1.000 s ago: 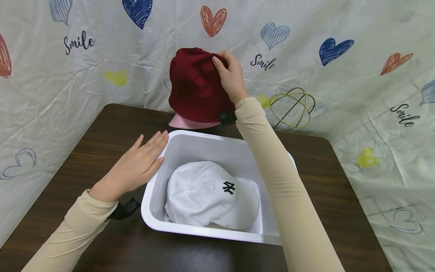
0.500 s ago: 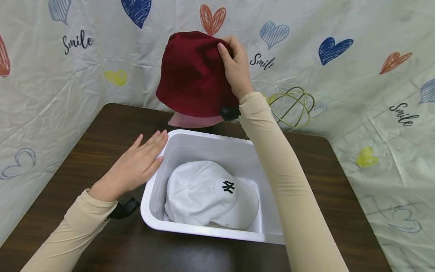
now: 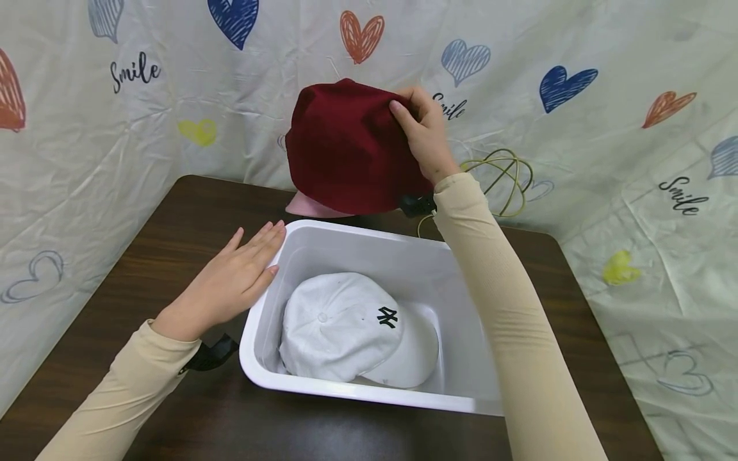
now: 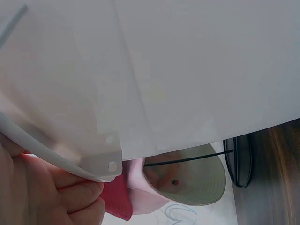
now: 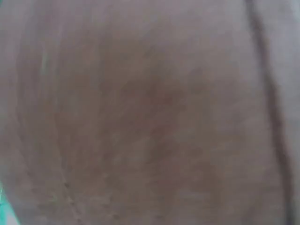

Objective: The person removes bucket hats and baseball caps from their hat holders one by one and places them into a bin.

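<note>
My right hand (image 3: 426, 134) pinches the top of a dark red bucket hat (image 3: 352, 147) and holds it up behind the bin, brim downward. A pink hat (image 3: 314, 206) peeks out below its brim, mostly hidden; in the left wrist view this pink bucket hat (image 4: 150, 199) shows its pale inside. With fingers straight, my left hand (image 3: 225, 282) rests along the left rim of a white plastic bin (image 3: 369, 396). Inside the bin lies a white baseball cap (image 3: 340, 326) with a black logo, its visor to the right. Blurred brownish fabric (image 5: 154, 112) fills the right wrist view.
A gold wire stand (image 3: 507, 182) rises at the back right of the dark wooden table (image 3: 138, 256), partly behind my right forearm. Behind the table hangs a white cloth (image 3: 242, 83) printed with hearts.
The red hat first rises, then comes lower and to the right in my right hand, covering more of the pink hat. My left hand, the bin and the white cap stay put.
</note>
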The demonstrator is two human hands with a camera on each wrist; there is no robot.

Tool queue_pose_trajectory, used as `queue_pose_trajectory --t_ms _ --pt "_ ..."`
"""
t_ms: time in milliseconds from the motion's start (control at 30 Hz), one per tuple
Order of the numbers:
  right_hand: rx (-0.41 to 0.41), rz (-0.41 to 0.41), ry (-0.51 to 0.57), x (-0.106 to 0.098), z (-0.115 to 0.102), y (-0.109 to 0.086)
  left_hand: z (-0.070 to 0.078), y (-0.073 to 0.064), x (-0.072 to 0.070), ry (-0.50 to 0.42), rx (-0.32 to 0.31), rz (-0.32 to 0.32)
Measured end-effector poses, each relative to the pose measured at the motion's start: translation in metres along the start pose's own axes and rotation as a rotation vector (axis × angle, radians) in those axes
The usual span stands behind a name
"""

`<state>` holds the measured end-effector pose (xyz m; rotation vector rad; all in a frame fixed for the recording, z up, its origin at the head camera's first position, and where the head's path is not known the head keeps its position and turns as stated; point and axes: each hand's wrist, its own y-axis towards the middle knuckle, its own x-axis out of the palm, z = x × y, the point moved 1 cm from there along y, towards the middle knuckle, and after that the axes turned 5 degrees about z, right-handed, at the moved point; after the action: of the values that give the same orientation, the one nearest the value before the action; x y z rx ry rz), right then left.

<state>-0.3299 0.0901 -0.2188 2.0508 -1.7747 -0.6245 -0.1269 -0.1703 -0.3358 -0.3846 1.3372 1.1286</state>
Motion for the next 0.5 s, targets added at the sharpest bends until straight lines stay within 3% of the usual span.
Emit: queue_pose_trajectory --t_ms 267,500 --pt "0.086 -0.089 0.124 -0.021 0.000 -0.014 0.002 0.000 -0.001 -0.007 -0.007 -0.003" --pt "0.050 -0.153 0.198 -0.034 -0.002 -0.020 0.003 0.001 -0.002 -0.002 -0.003 -0.001"
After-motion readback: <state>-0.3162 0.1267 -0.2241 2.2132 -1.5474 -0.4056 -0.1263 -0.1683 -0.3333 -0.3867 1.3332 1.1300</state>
